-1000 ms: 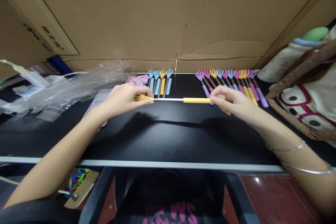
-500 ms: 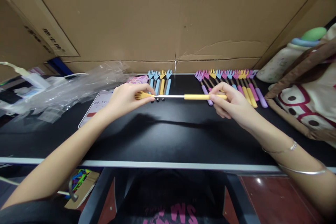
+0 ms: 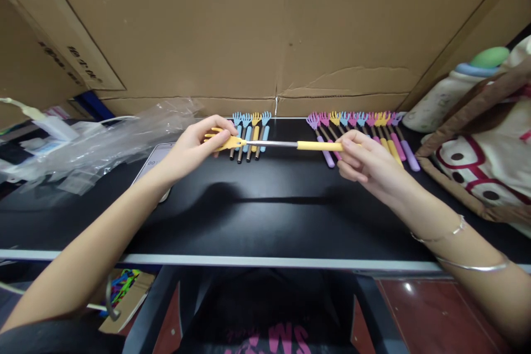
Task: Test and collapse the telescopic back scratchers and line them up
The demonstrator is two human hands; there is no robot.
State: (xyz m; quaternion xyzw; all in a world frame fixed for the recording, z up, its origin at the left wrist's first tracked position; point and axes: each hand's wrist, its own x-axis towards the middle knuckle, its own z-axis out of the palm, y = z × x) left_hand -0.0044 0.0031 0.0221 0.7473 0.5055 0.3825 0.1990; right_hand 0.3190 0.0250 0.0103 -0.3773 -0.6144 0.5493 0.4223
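Observation:
A yellow back scratcher (image 3: 317, 145) is held level above the black table, its silver rod bare between head and handle. My left hand (image 3: 194, 146) pinches it by the claw-shaped head, whose fingers point left. My right hand (image 3: 367, 163) is closed round the end of the yellow handle, hiding its tip. Behind the rod lie several blue and yellow back scratchers (image 3: 256, 135) side by side. Just behind my right hand is a longer row of purple, pink, yellow and blue back scratchers (image 3: 326, 149), partly covered by my fingers.
A clear plastic bag (image 3: 128, 130) and a phone (image 3: 151, 163) lie to the left, the phone partly behind my forearm. At the right stand a white bottle (image 3: 435, 97) and a patterned cloth bag (image 3: 498, 160). A cardboard wall (image 3: 232, 38) closes off the back.
The back scratcher has turned, so its claw shows a different side. My left hand has risen slightly, and my right hand now covers the handle's end. The view has shifted a little.

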